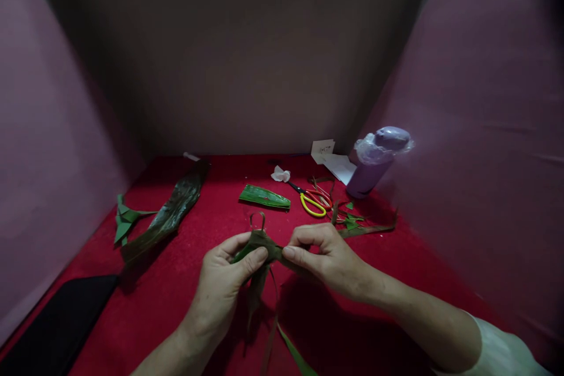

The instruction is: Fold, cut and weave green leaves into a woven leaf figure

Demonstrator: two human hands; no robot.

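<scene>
My left hand (224,273) pinches a folded, woven leaf piece (261,241) between thumb and fingers, above the red cloth. A small loop of leaf sticks up from its top, and narrow strips hang down below it. From the right, my right hand (330,255) grips a brownish leaf strip at the edge of the same piece, thumb against bent forefinger. Part of that strip runs behind my right hand, out of sight. Just beyond my hands lies a flat green leaf section (264,196).
Scissors (314,202) with red and yellow handles lie near leaf scraps (352,222). A purple container (369,176) with plastic wrap stands at right, beside white papers (338,165). To the left are a long dark leaf (174,205), a folded green leaf shape (126,218) and a black object (61,323).
</scene>
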